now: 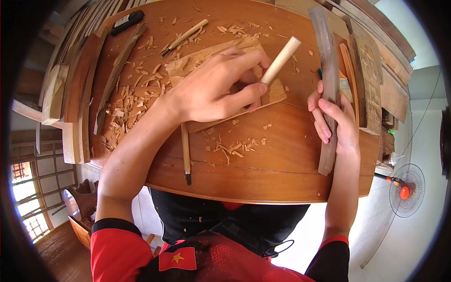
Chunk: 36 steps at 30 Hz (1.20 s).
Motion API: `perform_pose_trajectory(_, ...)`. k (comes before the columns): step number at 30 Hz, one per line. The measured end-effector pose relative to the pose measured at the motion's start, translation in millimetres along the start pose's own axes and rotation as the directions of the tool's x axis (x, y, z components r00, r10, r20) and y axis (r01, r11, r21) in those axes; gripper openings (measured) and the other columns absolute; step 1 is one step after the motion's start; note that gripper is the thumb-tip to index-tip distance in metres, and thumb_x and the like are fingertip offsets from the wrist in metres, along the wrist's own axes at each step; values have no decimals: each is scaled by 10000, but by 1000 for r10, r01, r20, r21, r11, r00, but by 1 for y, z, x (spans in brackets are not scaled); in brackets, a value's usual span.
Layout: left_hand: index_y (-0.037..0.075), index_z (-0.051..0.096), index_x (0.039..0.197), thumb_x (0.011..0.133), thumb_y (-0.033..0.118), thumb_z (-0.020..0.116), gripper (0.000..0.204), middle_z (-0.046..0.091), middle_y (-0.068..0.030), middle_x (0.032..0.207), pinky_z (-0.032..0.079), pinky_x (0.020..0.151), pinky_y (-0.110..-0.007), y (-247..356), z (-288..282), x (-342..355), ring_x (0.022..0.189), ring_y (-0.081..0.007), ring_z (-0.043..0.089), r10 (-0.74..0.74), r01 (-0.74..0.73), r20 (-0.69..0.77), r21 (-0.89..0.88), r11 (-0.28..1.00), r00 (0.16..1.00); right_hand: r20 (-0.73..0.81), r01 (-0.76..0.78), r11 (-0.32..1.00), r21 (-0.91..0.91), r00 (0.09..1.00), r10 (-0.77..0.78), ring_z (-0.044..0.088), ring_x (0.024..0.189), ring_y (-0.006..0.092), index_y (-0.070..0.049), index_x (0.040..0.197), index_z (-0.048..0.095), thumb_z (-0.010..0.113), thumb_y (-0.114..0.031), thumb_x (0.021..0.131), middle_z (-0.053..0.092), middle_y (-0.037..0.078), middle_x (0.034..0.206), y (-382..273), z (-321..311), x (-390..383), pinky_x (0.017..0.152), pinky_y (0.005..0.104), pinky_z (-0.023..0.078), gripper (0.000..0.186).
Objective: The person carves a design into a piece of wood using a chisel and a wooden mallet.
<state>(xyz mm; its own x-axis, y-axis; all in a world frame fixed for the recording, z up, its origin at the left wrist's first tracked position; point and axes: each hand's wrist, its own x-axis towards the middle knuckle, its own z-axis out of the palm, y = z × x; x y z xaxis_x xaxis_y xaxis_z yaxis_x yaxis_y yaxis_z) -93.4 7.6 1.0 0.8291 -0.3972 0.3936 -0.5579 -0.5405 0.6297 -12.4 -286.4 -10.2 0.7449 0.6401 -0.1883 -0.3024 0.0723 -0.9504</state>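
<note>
In my left hand [223, 87] I grip a carving chisel by its pale round handle [283, 57], which tilts up to the right. Its blade end is hidden by my fingers. Under that hand lies a flat carved wooden board [249, 45], partly covered by it. Over at the right, my right hand [342, 123] wraps around a long, grey-brown wooden stick [325, 42] held roughly upright in the view. A second chisel [186, 152] rests below my left wrist with its dark tip toward me. Beyond the board lies a third chisel [189, 34].
Wood shavings [124, 110] are scattered over the brown tabletop [263, 164]. A narrow wooden strip [117, 70] and a black object [127, 22] lie at the left. Wooden planks [77, 80] line the left side, with carved blocks [369, 80] at the right. A fan [405, 191] stands farther right.
</note>
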Motion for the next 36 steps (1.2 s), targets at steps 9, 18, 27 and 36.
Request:
perform_pose_trajectory(9, -51, 465, 1273, 1023, 121, 461, 304, 757, -156, 1012, 500, 883, -350, -1, 4, 0, 978, -214, 692, -249, 251, 35, -161, 955, 968, 29, -13, 997, -75, 999, 15, 448, 397, 65, -31, 1147, 514, 715, -170, 931, 664, 174, 909, 3, 6, 2, 338, 230, 367, 327)
perform_pose_trajectory(18, -34, 468, 1252, 1027, 125, 462, 276, 731, -230, 1176, 485, 909, -357, 8, 3, 3, 1074, -263, 683, -250, 265, 93, -208, 942, 964, 59, -5, 998, -56, 998, 9, 447, 393, 59, -27, 1115, 520, 725, -181, 923, 675, 173, 918, 4, 3, 1, 340, 227, 365, 320)
perform_pose_trajectory(27, -11, 479, 1270, 1063, 86, 452, 230, 706, -224, 1185, 484, 1001, -390, -2, 9, 0, 1109, -216, 667, -325, 291, -4, -435, 852, 946, 55, -11, 1000, -21, 998, 12, 450, 394, 61, -29, 1103, 525, 710, -180, 935, 668, 162, 894, 5, 4, 1, 338, 231, 362, 292)
perform_pose_trajectory(36, -25, 548, 1268, 1087, 127, 556, 237, 732, -160, 1149, 515, 1008, -351, 0, 11, 25, 1107, -193, 683, -301, 242, -66, -447, 861, 951, 50, -6, 1000, -29, 999, 8, 455, 417, 68, -16, 1111, 530, 671, -239, 968, 641, 121, 870, 4, 0, 3, 347, 238, 371, 300)
